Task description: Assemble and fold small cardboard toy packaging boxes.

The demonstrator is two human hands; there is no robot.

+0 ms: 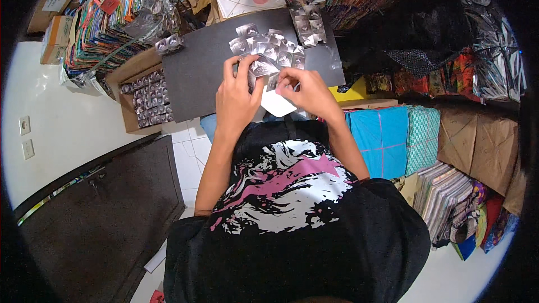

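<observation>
My left hand (240, 96) is closed on a small grey-and-white printed card piece (263, 67), perhaps a small carton. My right hand (310, 94) pinches at its right edge, thumb and forefinger together; what exactly lies between those fingertips is hidden. Below the fingers a plain white sheet (278, 103) shows at the near edge of the dark board (193, 81); whether it joins the printed piece I cannot tell. Just beyond my hands lies a loose heap of similar grey printed pieces (272, 47).
More grey pieces sit in a block (308, 24) at the board's far right and in a small row (169, 44) at far left. An open cardboard box (124, 75) holds several more. Tied stacks of colourful packets (106, 39) and a blue wrapped bundle (377, 140) crowd the sides.
</observation>
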